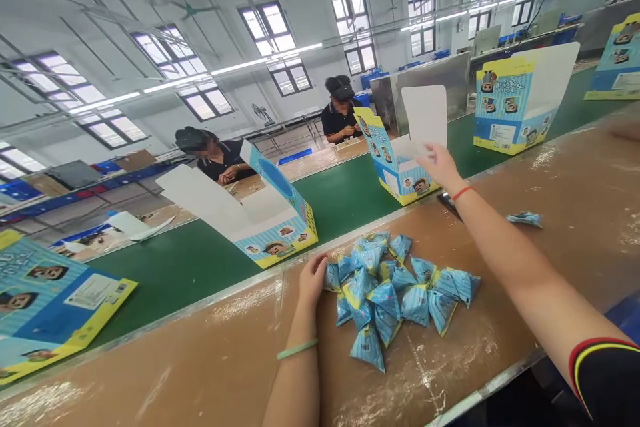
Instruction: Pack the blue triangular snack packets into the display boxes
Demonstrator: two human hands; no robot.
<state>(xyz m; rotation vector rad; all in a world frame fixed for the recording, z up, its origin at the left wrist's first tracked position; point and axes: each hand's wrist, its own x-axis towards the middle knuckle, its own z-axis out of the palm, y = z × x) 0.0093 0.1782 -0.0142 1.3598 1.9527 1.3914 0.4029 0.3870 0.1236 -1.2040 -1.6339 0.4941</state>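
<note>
Nearest is a brown, tape-wrapped worktop [210, 360] with a metal edge, glossy in patches. On it the left hand [313, 278] lies with fingers loosely curled against the nine o'clock side of a heap of small blue pyramid sachets [395, 293], touching the outermost ones without closing round any. A single loose sachet [525, 218] lies well apart at about two o'clock from the heap.

Past the worktop runs a green conveyor belt [180, 267]. The right hand [437, 165] reaches out to it at one o'clock, fingers spread and unclenched, touching the white flap of an open blue-and-yellow carton [395, 167]. Another open carton [270, 220] lies tipped on the belt at eleven o'clock, a third [515, 107] stands further along at two o'clock, and a flattened one [45, 300] lies at nine.

Across the belt two seated people [220, 157] work at another bench. Behind them are white walls, tall gridded windows [273, 30] and strip lights.
</note>
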